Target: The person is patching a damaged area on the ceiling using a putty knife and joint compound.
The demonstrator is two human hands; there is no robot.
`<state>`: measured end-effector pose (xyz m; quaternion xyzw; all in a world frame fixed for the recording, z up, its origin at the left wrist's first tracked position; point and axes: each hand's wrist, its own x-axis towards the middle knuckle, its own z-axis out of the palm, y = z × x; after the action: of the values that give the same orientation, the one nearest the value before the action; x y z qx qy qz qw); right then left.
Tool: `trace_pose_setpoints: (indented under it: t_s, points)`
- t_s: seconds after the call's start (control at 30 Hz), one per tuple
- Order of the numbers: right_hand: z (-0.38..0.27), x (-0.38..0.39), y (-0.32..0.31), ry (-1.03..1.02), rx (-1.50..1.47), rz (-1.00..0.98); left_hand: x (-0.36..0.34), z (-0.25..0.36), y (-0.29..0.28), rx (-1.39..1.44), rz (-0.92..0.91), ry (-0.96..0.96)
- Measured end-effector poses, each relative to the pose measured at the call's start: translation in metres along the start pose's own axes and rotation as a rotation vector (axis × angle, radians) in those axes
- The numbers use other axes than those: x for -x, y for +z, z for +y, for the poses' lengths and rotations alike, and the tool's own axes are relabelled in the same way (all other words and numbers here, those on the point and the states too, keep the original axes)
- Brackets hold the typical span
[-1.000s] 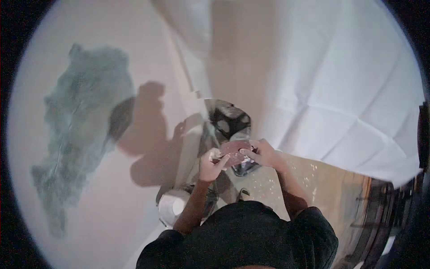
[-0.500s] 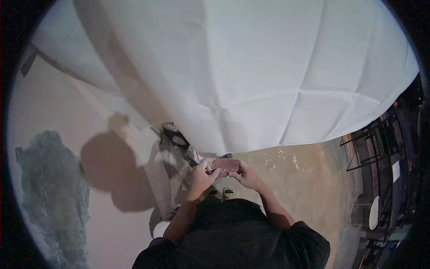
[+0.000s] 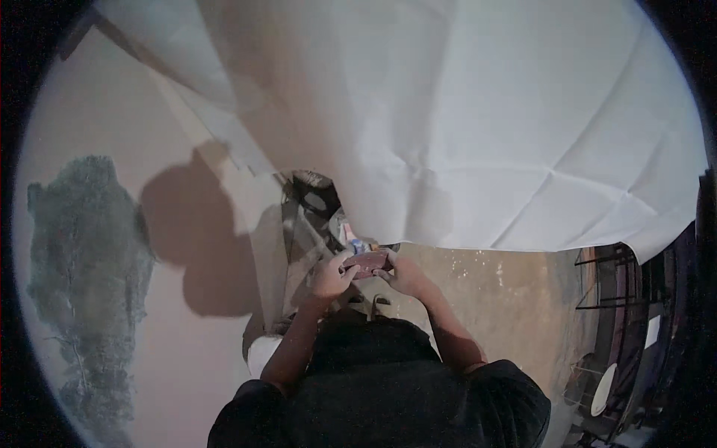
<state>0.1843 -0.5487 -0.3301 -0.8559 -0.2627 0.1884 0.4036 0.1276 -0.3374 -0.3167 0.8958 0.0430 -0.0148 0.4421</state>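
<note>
Both my hands meet in front of my chest around a small flat reddish-brown object [image 3: 367, 262]. My left hand [image 3: 331, 275] grips its left end and my right hand [image 3: 404, 275] grips its right end. A small blue and white item [image 3: 356, 245] shows just above the object; what it is cannot be made out. My dark shirt fills the lower middle of the view.
A large white sheet [image 3: 485, 134] hangs over the upper and right part of the view. A dark metal frame [image 3: 305, 205] stands under its edge, just beyond my hands. On the pale floor lie a grey-green patch [image 3: 82, 276] at left and a white round thing [image 3: 261, 355]. Dark racks [image 3: 620, 313] stand at right.
The view has swung, so the white sheet fills more of the picture and the grey-green patch has slid left. My hands stay together on the small object.
</note>
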Motion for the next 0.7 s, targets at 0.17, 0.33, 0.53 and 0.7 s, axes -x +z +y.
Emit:
trace_pose_setpoints:
  t_s: [0.17, 0.33, 0.53, 0.7]
  points:
    - [-0.003, -0.007, 0.007, -0.067, -0.064, -0.003, -0.003, -0.045, 0.007, 0.050, -0.009, 0.112]
    - [0.009, -0.021, 0.008, -0.004, -0.039, 0.008, -0.011, -0.043, 0.013, 0.052, -0.002, 0.040]
    - [0.043, -0.078, 0.028, 0.031, -0.269, 0.213, -0.049, -0.075, 0.019, 0.128, -0.023, -0.005]
    - [0.110, -0.129, 0.048, 0.280, 0.025, -0.029, -0.094, -0.141, 0.050, 0.194, -0.005, -0.107]
